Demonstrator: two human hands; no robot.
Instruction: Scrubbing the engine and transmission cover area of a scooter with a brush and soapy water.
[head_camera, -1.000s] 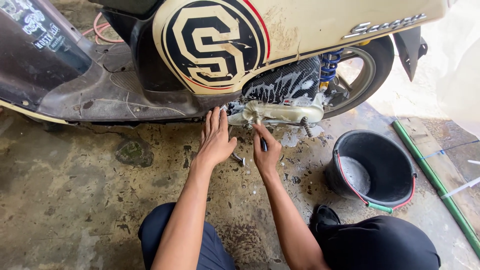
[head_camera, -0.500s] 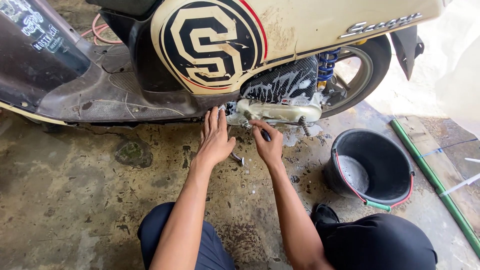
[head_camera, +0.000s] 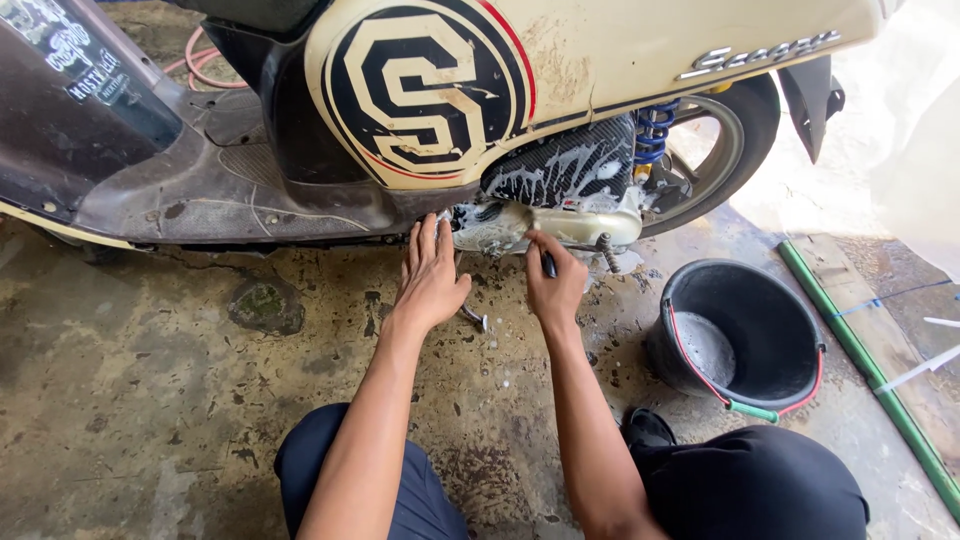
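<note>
The right hand (head_camera: 553, 285) has lifted its brush (head_camera: 537, 243) onto the soapy engine casing (head_camera: 545, 222), fingers closed around it; left hand (head_camera: 430, 272) flat, fingers spread, below the cream panel's round black emblem (head_camera: 420, 85); black bucket (head_camera: 790, 305) right.

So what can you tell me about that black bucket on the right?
The black bucket is round and looks like rubber or soft plastic, with a red-trimmed rim and a handle with a green grip folded down along the near rim. It stands upright on the stained concrete floor, right of the right hand and beside the scooter's rear wheel. A little pale soapy water lies in the bottom. Neither hand touches it.
</note>
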